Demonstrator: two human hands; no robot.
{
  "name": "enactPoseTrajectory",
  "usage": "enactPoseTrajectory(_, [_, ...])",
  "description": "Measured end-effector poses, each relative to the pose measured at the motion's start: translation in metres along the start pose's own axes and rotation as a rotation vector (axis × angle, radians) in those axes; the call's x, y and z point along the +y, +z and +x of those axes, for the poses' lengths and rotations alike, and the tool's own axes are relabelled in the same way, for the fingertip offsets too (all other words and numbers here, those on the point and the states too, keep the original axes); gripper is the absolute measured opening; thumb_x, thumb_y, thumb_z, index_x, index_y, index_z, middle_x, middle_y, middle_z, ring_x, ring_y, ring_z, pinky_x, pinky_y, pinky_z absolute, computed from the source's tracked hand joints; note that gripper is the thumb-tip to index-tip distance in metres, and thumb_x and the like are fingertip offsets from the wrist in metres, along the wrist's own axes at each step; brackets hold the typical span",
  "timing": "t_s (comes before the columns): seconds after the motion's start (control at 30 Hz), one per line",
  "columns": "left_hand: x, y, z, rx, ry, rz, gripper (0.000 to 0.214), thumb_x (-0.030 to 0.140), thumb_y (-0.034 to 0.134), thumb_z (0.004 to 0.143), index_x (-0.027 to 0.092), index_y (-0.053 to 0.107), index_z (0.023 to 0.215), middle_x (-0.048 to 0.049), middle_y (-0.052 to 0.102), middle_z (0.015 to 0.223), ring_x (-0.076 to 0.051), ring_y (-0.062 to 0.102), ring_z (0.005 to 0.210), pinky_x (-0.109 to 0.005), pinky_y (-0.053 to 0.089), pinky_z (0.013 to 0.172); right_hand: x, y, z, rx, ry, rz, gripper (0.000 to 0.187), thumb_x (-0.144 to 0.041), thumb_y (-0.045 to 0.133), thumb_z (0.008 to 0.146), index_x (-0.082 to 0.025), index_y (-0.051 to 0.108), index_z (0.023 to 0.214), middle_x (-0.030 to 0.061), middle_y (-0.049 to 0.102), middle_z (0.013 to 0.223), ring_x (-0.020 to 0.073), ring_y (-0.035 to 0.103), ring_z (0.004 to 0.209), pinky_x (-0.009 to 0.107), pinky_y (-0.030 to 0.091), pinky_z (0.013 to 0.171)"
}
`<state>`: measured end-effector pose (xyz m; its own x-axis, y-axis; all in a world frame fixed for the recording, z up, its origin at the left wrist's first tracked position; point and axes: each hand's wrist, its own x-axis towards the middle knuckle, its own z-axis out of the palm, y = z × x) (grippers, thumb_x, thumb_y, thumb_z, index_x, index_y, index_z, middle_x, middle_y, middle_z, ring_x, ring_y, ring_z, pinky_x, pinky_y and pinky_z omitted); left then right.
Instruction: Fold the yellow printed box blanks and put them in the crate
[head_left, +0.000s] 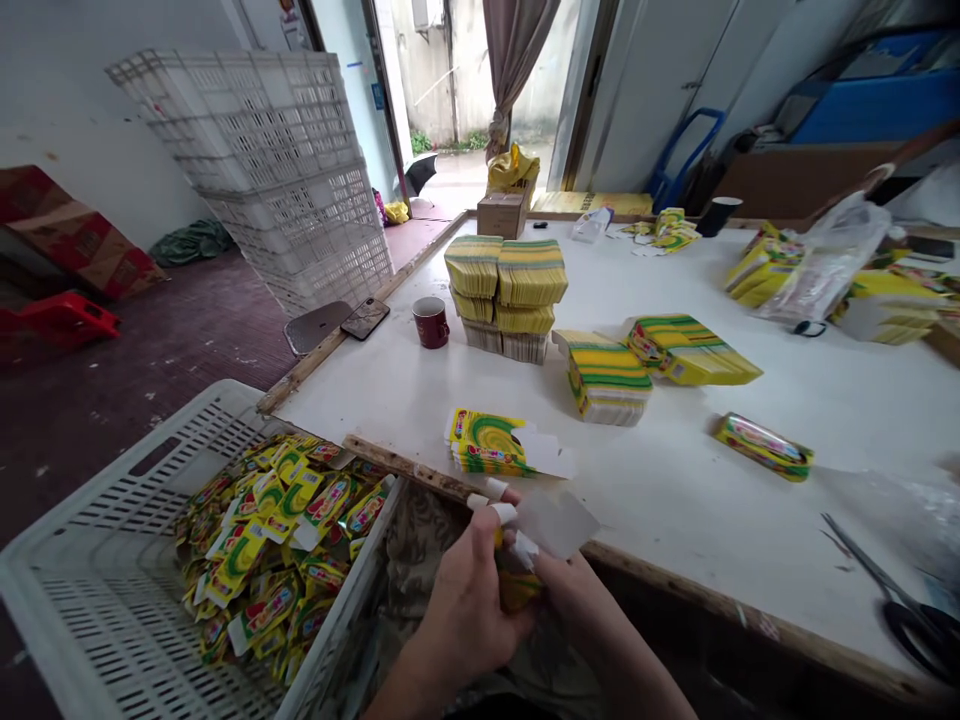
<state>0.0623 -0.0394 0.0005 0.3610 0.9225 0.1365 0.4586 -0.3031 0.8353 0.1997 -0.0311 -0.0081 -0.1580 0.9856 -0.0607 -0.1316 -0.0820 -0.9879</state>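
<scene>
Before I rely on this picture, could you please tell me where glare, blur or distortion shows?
Head view: daylight glares in the doorway; head view: the hands and scissors look soft; head view: stacked crates lean, likely wide-angle distortion.

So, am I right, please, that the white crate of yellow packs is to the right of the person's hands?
Not quite: the head view shows the white crate of yellow packs to the left of the left hand and right hand.

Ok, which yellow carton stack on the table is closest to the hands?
The small flat pile at the near edge of the table, beyond the left hand and right hand. The tall stack beside the mug and the others sit farther back.
</scene>
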Motion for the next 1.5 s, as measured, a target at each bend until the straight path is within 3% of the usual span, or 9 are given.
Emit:
enactPoseTrajectory(0.13, [0.001, -0.004, 0.004, -0.019, -0.034, 0.009, 0.050, 0.016, 0.063, 0.069, 0.026, 0.035, 0.109, -0.0045, 0.057, 0.105, -0.023, 0.059, 0.091, -0.034, 0.047, 0.077, -0.003, 0.002, 0.003, -0.038, 0.086, 0.145, 0.056, -0.050, 0.058, 0.084, -0.023, 0.050, 0.133, 0.0129, 0.065, 0.122, 0.0304, 0.059, 0.116, 0.049, 0.045, 0.101])
enactPoseTrajectory(0.4, [-0.018, -0.003, 0.010, 0.075, -0.062, -0.096, 0.054, 0.019, 0.056, 0.078, 0.023, 0.025, 0.123, -0.0129, 0.053, 0.115, -0.024, 0.058, 0.099, -0.040, 0.049, 0.085, 0.005, 0.001, -0.002, -0.248, -0.396, -0.607, 0.071, -0.004, 0.042, 0.086, -0.031, 0.023, 0.148, 0.0081, 0.023, 0.157, 0.0250, 0.030, 0.141, 0.043, 0.037, 0.109])
enactPoseTrajectory(0.6, [-0.028, -0.006, 0.004, 0.235, -0.169, 0.025, 0.070, 0.023, 0.070, 0.068, 0.022, 0.033, 0.128, -0.0157, 0.051, 0.125, -0.032, 0.052, 0.115, -0.052, 0.044, 0.095, 0.009, -0.009, 0.005, -0.047, -0.523, -0.657, 0.067, -0.002, 0.038, 0.086, -0.033, 0.030, 0.146, 0.0087, 0.040, 0.149, 0.0218, 0.036, 0.138, 0.039, 0.041, 0.107])
enactPoseTrajectory(0.8, [-0.021, -0.033, 0.005, 0.066, -0.172, 0.124, 0.063, 0.037, 0.070, 0.071, 0.023, 0.041, 0.125, -0.0112, 0.061, 0.116, -0.030, 0.059, 0.107, -0.047, 0.047, 0.090, -0.002, -0.022, 0.008, -0.215, -0.419, -0.816, 0.042, -0.017, 0.048, 0.090, -0.017, 0.053, 0.131, 0.0240, 0.038, 0.147, 0.0315, 0.054, 0.125, 0.041, 0.052, 0.093])
enactPoseTrajectory(0.97, [-0.014, -0.042, 0.005, -0.070, -0.135, 0.145, 0.072, 0.031, 0.075, 0.064, 0.027, 0.039, 0.126, -0.0057, 0.065, 0.109, -0.028, 0.063, 0.095, -0.040, 0.050, 0.083, -0.031, -0.035, 0.008, -0.414, -0.271, -0.763, 0.022, -0.020, 0.058, 0.085, -0.025, 0.066, 0.105, 0.0106, 0.061, 0.121, 0.0237, 0.065, 0.102, 0.035, 0.055, 0.087])
enactPoseTrajectory(1.17, [-0.011, -0.043, 0.007, -0.020, -0.115, 0.190, 0.063, 0.030, 0.072, 0.067, 0.022, 0.045, 0.124, -0.0096, 0.063, 0.115, -0.029, 0.060, 0.104, -0.041, 0.049, 0.089, -0.008, -0.017, 0.007, -0.167, -0.250, -0.647, 0.047, -0.019, 0.061, 0.080, -0.022, 0.047, 0.125, 0.0162, 0.048, 0.136, 0.0285, 0.052, 0.123, 0.044, 0.047, 0.099])
enactPoseTrajectory(1.27, [-0.019, -0.077, 0.009, -0.063, -0.155, 0.128, 0.062, 0.033, 0.075, 0.066, 0.025, 0.052, 0.123, -0.0081, 0.064, 0.116, -0.028, 0.061, 0.104, -0.037, 0.048, 0.090, 0.003, -0.014, 0.008, -0.046, -0.287, -0.570, 0.067, -0.024, 0.060, 0.083, -0.024, 0.024, 0.140, 0.0165, 0.050, 0.133, 0.0271, 0.054, 0.121, 0.046, 0.048, 0.099])
enactPoseTrajectory(1.43, [-0.077, -0.177, -0.006, 0.134, -0.260, 0.418, 0.057, 0.045, 0.086, 0.047, 0.025, 0.070, 0.098, -0.0146, 0.066, 0.110, -0.042, 0.055, 0.108, -0.054, 0.036, 0.101, 0.001, -0.038, 0.015, 0.098, -0.346, -0.658, 0.044, -0.025, 0.054, 0.087, -0.027, 0.038, 0.128, 0.0107, 0.063, 0.111, 0.0242, 0.067, 0.098, 0.042, 0.055, 0.086])
enactPoseTrajectory(1.5, [-0.107, -0.199, -0.019, 0.318, -0.287, 0.546, 0.052, 0.048, 0.081, 0.050, 0.021, 0.070, 0.093, -0.0187, 0.066, 0.101, -0.047, 0.053, 0.106, -0.063, 0.026, 0.103, 0.004, -0.045, 0.018, 0.098, -0.374, -0.715, 0.036, -0.023, 0.051, 0.088, -0.026, 0.042, 0.122, 0.0102, 0.064, 0.106, 0.0229, 0.069, 0.091, 0.039, 0.057, 0.079])
